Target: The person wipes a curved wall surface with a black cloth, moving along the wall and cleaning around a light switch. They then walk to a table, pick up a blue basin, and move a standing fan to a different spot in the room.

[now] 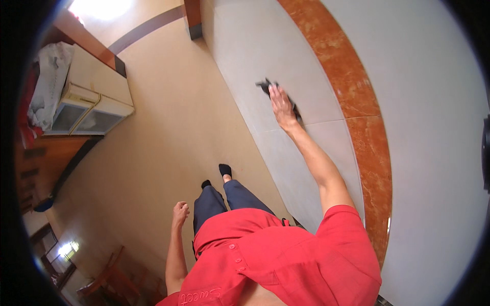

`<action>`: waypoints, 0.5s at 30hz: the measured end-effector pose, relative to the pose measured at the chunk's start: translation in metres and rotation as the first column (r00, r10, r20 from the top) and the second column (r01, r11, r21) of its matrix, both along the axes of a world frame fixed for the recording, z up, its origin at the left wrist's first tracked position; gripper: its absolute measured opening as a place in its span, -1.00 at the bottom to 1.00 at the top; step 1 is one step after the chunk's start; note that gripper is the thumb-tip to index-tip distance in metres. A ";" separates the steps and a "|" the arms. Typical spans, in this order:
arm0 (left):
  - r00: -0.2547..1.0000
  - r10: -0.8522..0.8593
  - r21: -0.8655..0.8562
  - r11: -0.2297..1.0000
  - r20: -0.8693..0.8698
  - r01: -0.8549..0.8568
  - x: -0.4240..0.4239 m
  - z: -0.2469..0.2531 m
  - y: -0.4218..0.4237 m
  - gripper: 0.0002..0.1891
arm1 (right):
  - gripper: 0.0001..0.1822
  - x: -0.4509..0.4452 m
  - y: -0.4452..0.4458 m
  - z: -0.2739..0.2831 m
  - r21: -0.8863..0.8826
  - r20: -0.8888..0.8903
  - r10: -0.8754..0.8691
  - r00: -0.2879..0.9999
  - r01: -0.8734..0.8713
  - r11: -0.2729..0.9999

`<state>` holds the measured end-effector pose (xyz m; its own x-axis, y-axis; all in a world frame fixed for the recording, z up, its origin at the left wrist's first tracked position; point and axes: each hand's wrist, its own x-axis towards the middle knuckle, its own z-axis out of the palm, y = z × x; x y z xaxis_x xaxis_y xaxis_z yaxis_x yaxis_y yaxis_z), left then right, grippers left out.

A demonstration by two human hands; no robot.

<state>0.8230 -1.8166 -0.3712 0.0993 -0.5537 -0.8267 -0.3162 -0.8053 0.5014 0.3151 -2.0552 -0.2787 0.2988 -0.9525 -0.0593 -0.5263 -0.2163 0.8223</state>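
Observation:
My right hand (282,109) lies flat, fingers together, over a dark cloth (264,85) and presses it against the pale wall tiles (245,95). Parts of the cloth stick out beyond the fingertips and along the edge of the palm; the rest is hidden beneath the hand. Low at my left side hangs my left hand (181,212), its fingers curled in and nothing visible in them. It is away from the wall, above the beige floor (160,145).
A brown marbled tile band (358,103) runs along the wall above the pale tiles. To the left stands a cream cabinet (101,91) with a grey-white cover (51,80) on it. Wooden furniture (115,283) is at lower left. A wooden post (192,19) meets the floor ahead.

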 end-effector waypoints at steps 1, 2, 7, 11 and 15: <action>1.000 -0.011 -0.016 1.000 0.004 0.011 -0.004 0.002 -0.011 -0.71 | -0.47 0.005 -0.020 0.021 -0.125 0.045 -0.007 0.999 0.012 0.992; 1.000 -0.010 -0.025 1.000 0.010 0.011 -0.005 0.003 -0.017 -0.71 | -0.49 0.015 -0.031 0.053 -0.168 0.092 -0.015 0.996 0.031 0.985; 0.999 -0.047 -0.035 0.998 0.014 0.048 -0.004 -0.003 -0.047 -0.72 | -0.51 0.020 0.005 0.155 -0.324 0.227 -0.034 0.973 0.108 0.940; 0.997 -0.081 0.026 0.996 0.008 0.080 0.010 -0.024 -0.062 -0.75 | -0.53 0.007 0.080 0.170 -0.353 0.215 -0.078 0.974 0.152 0.923; 0.986 -0.146 0.019 0.989 0.075 0.144 0.039 -0.047 -0.084 -0.76 | -0.61 0.009 0.055 0.186 -0.367 0.250 -0.037 0.968 0.130 0.921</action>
